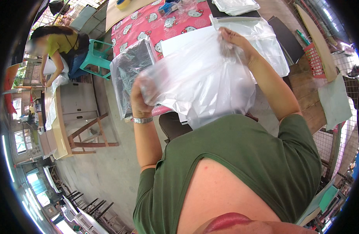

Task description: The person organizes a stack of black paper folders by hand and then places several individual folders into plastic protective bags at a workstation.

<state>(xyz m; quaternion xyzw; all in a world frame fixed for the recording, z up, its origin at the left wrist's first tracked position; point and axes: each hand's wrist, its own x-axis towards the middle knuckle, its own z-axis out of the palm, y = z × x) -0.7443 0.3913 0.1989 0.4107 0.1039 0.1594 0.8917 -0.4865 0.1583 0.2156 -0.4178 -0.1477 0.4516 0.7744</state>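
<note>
A crumpled sheet of clear plastic (205,91) stretches between a worker's two hands, raised in front of the body at the near edge of a worktop (160,30) covered in pink cloth printed with white cartoon cats. The left hand (141,95), blurred and wearing a metal-band watch (143,120) at the wrist, grasps the plastic's left end; the right hand (236,42) grips its upper right part, thumb and fingers closed on the film. Behind the plastic, a white panel (177,45) shows; whether any of it lies inside the film cannot be told.

Just left of the panel, a black package (129,72) in glossy clear wrap rests at the worktop's edge. To the right lies a stack of clear plastic (271,48), with a dark board (282,35) beside it and a red basket (313,60) farther right. Toward the far side sit a blue tape dispenser (169,7) and a yellow roll of tape (123,4).

Well apart at left, a co-worker (60,43) in a yellow-green top leans over a wooden table (62,121), both hands on pale material, near a green plastic stool (97,56).
</note>
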